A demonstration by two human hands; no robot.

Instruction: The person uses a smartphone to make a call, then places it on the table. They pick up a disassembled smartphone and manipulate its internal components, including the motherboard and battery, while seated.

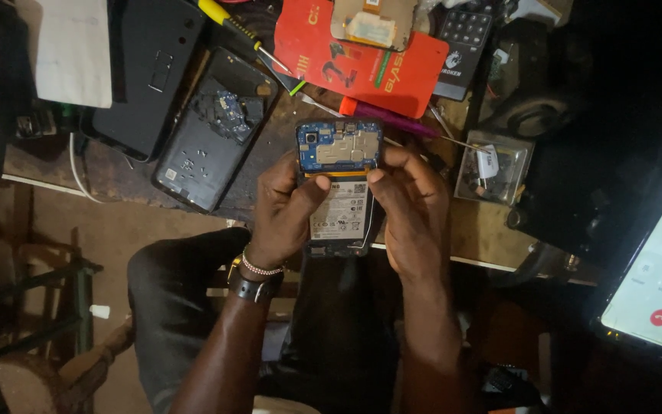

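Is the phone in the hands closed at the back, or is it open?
Open. The phone has no back cover: its blue circuit board and battery show between the left hand and right hand.

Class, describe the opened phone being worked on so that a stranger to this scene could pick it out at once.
Start at the cluttered wooden workbench and find its near edge, where two hands meet. The left hand and right hand hold the opened phone upright between them. Unlike the dark back cover lying flat to its left, it shows a blue circuit board above a white-labelled battery.
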